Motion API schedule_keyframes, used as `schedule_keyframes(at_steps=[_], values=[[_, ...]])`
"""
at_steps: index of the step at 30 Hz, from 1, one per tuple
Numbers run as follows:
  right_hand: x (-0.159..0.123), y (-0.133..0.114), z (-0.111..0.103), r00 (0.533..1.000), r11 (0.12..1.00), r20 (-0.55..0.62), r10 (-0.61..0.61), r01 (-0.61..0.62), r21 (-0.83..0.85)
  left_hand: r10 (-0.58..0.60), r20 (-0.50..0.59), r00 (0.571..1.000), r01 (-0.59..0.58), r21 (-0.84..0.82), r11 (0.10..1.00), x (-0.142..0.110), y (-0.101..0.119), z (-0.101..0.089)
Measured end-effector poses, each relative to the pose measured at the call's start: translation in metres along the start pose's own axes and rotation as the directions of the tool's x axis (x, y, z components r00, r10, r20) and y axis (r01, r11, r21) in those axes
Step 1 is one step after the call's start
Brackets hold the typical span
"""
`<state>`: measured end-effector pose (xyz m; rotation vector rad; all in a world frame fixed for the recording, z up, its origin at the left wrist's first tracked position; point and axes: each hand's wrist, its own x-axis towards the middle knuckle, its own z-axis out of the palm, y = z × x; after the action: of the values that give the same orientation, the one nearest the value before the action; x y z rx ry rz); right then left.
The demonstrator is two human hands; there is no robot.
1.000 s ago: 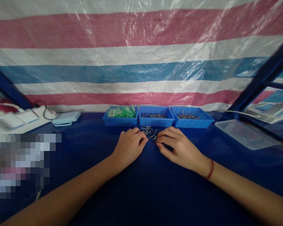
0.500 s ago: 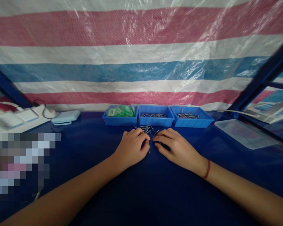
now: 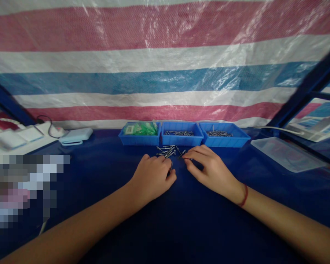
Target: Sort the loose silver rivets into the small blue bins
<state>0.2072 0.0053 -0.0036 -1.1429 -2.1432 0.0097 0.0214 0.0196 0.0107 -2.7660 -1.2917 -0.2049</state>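
A small pile of thin metal pins [image 3: 169, 150] lies on the dark blue table [image 3: 165, 220] just in front of three blue trays. My left hand [image 3: 153, 177] rests knuckles-up below the pile, fingers curled, with one pin showing at its fingertips. My right hand [image 3: 209, 168] lies beside it, its fingers pinched together at the pile's right edge; what they hold is too small to make out. A red cord circles my right wrist. The two hands are close but apart.
Left blue tray [image 3: 139, 139] holds green bagged parts; the middle tray [image 3: 182, 139] and right tray [image 3: 225, 139] hold metal pins. A clear plastic lid [image 3: 287, 154] lies at the right, a white device [image 3: 75, 136] with a cable at the left. A striped tarp hangs behind.
My left hand has drawn back toward me from the pile with a pin at its fingertips. My right hand has stayed at the pile's right edge.
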Motion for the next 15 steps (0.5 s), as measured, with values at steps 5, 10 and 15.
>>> schedule_keyframes(at_steps=[5, 10, 15], values=[[0.001, 0.002, 0.001, 1.000, 0.999, -0.009, 0.027, -0.026, 0.032, 0.017, -0.052, 0.998, -0.019, -0.026, 0.999, -0.001, -0.001, 0.007], [0.002, -0.002, 0.002, 0.994, 0.992, -0.064, 0.091, -0.085, 0.098, -0.067, -0.194, 0.979, -0.020, -0.418, 0.908, 0.002, 0.000, 0.019], [0.001, -0.010, 0.002, 0.968, 0.922, -0.066, 0.242, -0.209, 0.325, -0.079, -0.240, 0.968, -0.072, -0.561, 0.825, 0.003, 0.000, 0.022]])
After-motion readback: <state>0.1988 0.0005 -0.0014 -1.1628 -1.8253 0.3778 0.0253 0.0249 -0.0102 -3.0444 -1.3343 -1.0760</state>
